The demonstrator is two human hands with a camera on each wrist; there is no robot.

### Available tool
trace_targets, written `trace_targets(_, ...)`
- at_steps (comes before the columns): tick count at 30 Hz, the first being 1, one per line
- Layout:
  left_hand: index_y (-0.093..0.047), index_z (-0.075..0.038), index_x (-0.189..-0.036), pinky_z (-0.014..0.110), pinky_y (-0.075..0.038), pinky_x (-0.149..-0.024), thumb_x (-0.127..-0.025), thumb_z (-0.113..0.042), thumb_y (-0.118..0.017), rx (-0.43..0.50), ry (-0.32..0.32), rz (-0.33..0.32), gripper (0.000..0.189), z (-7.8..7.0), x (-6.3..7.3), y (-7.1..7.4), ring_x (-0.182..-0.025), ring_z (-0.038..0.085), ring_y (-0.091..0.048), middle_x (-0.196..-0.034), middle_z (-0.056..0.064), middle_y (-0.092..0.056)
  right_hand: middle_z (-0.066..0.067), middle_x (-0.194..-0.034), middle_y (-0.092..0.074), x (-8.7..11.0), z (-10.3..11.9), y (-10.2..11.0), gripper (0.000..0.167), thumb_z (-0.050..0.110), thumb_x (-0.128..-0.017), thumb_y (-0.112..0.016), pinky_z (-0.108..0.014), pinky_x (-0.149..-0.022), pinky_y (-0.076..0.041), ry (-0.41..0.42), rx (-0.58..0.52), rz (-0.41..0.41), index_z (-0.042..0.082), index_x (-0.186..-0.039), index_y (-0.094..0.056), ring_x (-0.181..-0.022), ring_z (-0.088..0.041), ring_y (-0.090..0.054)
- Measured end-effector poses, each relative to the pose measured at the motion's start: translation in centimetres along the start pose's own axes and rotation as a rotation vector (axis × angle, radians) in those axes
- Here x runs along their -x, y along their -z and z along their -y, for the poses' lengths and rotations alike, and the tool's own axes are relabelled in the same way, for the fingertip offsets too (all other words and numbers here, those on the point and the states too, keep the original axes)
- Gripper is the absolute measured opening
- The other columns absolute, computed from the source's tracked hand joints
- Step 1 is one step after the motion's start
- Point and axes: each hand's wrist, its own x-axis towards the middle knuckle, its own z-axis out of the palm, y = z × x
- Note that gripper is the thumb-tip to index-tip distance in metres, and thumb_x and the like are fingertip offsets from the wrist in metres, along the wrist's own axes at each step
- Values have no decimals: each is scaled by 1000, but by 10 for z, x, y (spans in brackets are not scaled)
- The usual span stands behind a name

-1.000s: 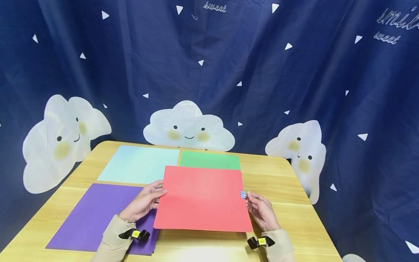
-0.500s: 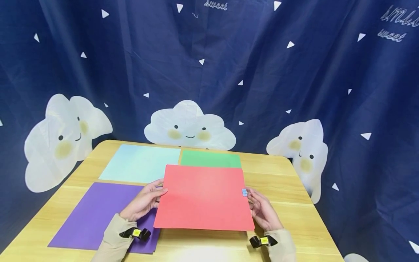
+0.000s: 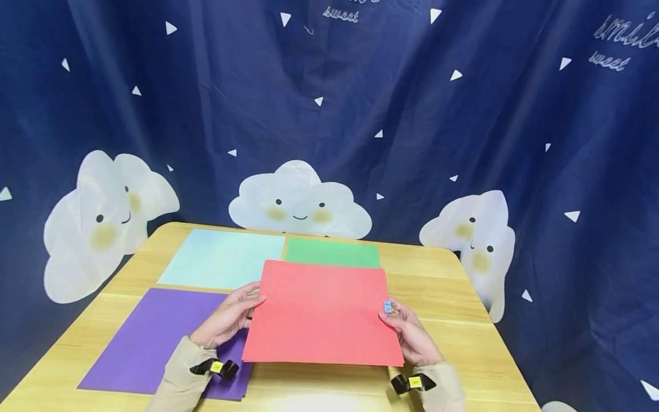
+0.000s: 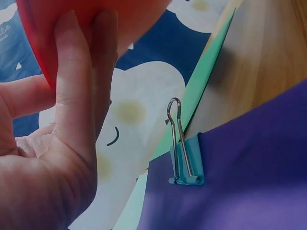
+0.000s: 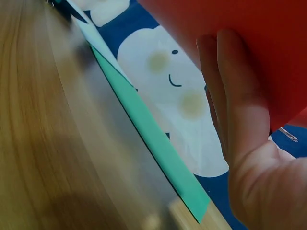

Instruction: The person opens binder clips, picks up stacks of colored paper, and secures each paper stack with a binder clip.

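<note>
A stack of red paper sheets (image 3: 319, 315) is lifted above the table, held by its two side edges. A small blue binder clip (image 3: 388, 307) sits on its right edge. My left hand (image 3: 229, 317) grips the left edge, thumb on the front and fingers behind. On the opposite edge my right hand (image 3: 412, 332) grips the stack, its thumb on the front just below the clip. Both wrist views show fingers against the back of the red paper (image 4: 120, 24). Below my left hand lies purple paper (image 3: 149, 337), which has a teal binder clip (image 4: 189, 160) on its edge.
Light blue paper (image 3: 221, 257) lies at the back left of the wooden table (image 3: 437, 286). Beside it is green paper (image 3: 332, 252), partly hidden by the red stack. A dark blue curtain (image 3: 329, 126) with clouds hangs behind the table.
My right hand has gone from pinching the clip's handle to gripping the red stack's right edge, with its thumb now on the front. The left hand keeps its grip.
</note>
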Motion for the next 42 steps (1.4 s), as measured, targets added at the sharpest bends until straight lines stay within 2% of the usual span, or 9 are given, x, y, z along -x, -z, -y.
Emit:
trace_targets(6, -1, 3, -162, 35, -65, -81, -111, -19, -47, 24, 21, 10, 72, -3, 4, -5, -100, 10, -74, -120, -6, -68, 3, -104, -77, 0, -1, -1, 41, 1, -107, -49, -30, -81, -64, -27, 0, -48, 14, -144, -36, -90, -9, -77)
trace_targets(12, 1, 2, -162, 36, -65, -79, -111, -14, -46, 12, 41, 14, 71, -2, 7, -7, -97, 12, -75, -119, -4, -69, 6, -102, -76, -1, 0, -1, 40, 2, -106, -51, -28, -80, -64, -41, 21, -103, 15, -141, -37, -89, -7, -77)
trace_targets(22, -4, 1, -161, 34, -65, -77, -110, -13, -47, 48, 59, 7, 68, -4, 6, -12, -91, 10, -75, -114, -4, -69, 7, -106, -74, 3, 5, -1, 29, 5, -109, -47, -25, -80, -63, -50, -3, -62, 15, -135, -40, -86, -4, -75)
trace_targets(28, 4, 1, -162, 34, -65, -79, -110, -12, -47, 56, 79, 6, 74, -5, 8, -14, -94, 9, -74, -115, -5, -68, 7, -107, -74, 7, 9, -2, 27, 5, -110, -45, -22, -82, -62, -56, -27, -46, 14, -135, -44, -88, -1, -74)
trace_targets(33, 7, 3, -162, 35, -65, -80, -110, -13, -48, 59, 72, 21, 77, -5, 8, -16, -95, 10, -74, -117, -4, -67, 9, -107, -73, 12, 12, -5, 33, 5, -109, -48, -16, -83, -60, -58, 5, -86, 14, -140, -41, -87, 4, -71)
trace_targets(39, 7, 2, -162, 33, -65, -79, -110, -13, -48, 40, 79, 9, 78, -4, 10, -17, -94, 10, -75, -118, -3, -67, 12, -106, -65, 15, 15, -7, 39, 9, -107, -53, -2, -67, -47, -81, 58, -155, 13, -144, -39, -72, 11, -55)
trace_targets(42, 7, 3, -162, 33, -65, -79, -110, -13, -48, 25, 85, 1, 78, -4, 10, -18, -92, 10, -75, -117, -3, -67, 10, -110, -61, 17, 16, -8, 51, 11, -108, -54, -1, -60, -41, -115, 76, -180, 11, -154, -31, -66, 12, -49)
